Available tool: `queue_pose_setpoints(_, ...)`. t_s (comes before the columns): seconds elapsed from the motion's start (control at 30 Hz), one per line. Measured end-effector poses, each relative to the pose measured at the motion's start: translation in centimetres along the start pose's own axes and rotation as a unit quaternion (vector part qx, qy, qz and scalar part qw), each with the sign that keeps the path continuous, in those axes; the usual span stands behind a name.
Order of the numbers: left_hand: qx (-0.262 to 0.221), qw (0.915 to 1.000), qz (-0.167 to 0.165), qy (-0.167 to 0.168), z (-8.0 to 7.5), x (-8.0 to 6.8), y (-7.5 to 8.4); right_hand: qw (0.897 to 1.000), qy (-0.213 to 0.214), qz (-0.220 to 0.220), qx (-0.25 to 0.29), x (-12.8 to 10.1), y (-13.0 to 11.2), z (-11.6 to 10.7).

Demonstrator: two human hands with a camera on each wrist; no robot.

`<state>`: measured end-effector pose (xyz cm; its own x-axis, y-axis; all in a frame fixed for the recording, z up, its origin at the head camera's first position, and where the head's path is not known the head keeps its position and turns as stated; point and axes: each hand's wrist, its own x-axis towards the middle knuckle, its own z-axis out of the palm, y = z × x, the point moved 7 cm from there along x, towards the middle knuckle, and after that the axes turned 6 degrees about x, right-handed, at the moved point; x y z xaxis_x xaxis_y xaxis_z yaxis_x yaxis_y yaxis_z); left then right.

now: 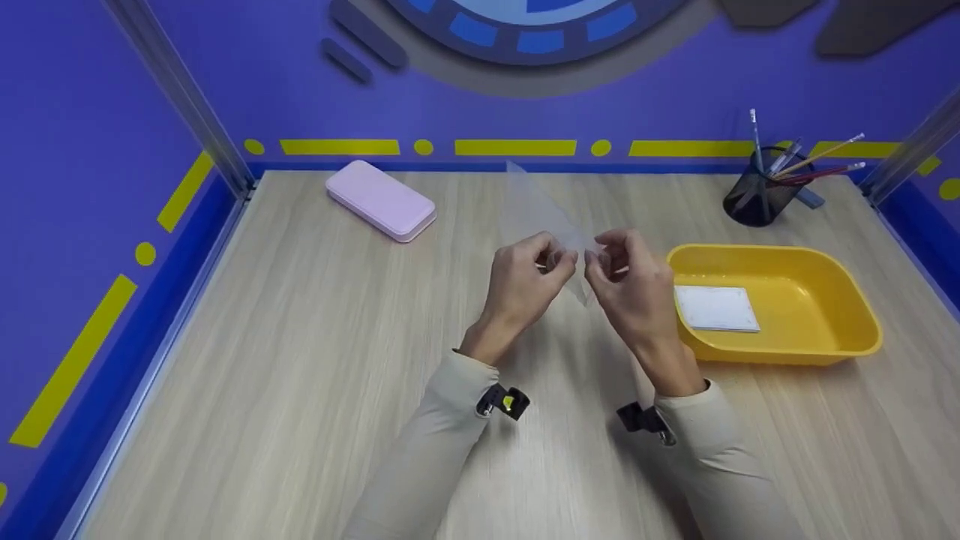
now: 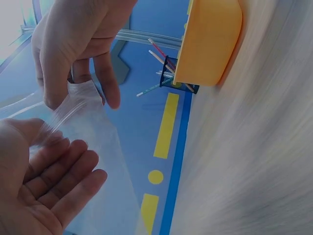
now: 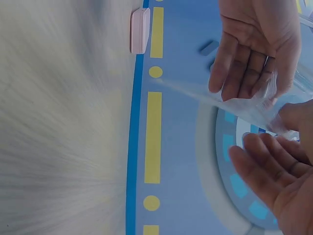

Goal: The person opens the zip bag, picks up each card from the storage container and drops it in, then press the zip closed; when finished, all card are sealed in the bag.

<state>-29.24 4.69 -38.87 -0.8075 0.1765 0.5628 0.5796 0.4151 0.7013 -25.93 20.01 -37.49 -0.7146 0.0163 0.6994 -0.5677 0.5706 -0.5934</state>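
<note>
Both hands are raised over the middle of the table and hold a clear plastic bag (image 1: 534,204) between them. My left hand (image 1: 556,259) pinches its near edge with thumb and forefinger. My right hand (image 1: 601,259) pinches the same edge just beside it. The bag slants up and away toward the back wall. In the left wrist view the bag (image 2: 93,128) hangs between my left hand (image 2: 46,147) below and my right hand (image 2: 80,81) above. The right wrist view shows the bag (image 3: 239,104) stretched between my left hand (image 3: 254,78) and my right hand (image 3: 274,142).
A yellow tray (image 1: 840,296) with a white pad (image 1: 716,308) in it sits at the right. Behind it stands a black mesh pen holder (image 1: 757,196) with several pens. A pink case (image 1: 381,200) lies at the back left. Blue walls enclose the wooden table (image 1: 300,360).
</note>
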Motion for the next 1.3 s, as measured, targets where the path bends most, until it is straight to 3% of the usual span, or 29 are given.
queue_pose_setpoints(0.13,0.017,0.9998,0.005,-0.009,0.1,-0.1,0.0,1.0,0.005,0.02,-0.012,-0.2,0.3,-0.1)
queue_pose_setpoints(0.27,0.057,0.9983,-0.003,0.01,-0.2,-0.1,-0.2,0.999,0.03,0.012,-0.02,-0.3,0.4,-0.6)
queue_pose_setpoints(0.63,0.128,0.9846,-0.11,0.045,-1.2,-0.3,-1.5,0.995,0.087,-0.02,-0.039,-0.2,0.0,-1.9)
queue_pose_setpoints(0.77,0.132,0.9814,-0.134,0.039,-1.2,-0.4,-1.5,0.995,0.089,-0.024,-0.035,-0.2,-0.2,-1.8)
queue_pose_setpoints(0.87,0.115,0.9847,-0.124,0.042,-1.1,-0.4,-1.2,0.995,0.089,-0.025,-0.025,-0.3,-0.4,-1.6)
queue_pose_setpoints(0.97,0.105,0.9876,-0.096,0.067,-1.1,-0.5,-0.7,0.996,0.082,-0.033,-0.017,-0.4,-0.7,-1.3)
queue_pose_setpoints(1.1,0.115,0.9856,-0.074,0.1,-1.3,-0.6,-0.3,0.996,0.078,-0.045,-0.01,-0.5,-0.9,-1.0)
queue_pose_setpoints(1.3,0.17,0.974,-0.116,0.093,-1.8,-0.6,-0.9,0.995,0.073,-0.054,-0.031,-0.6,-1.2,-1.0)
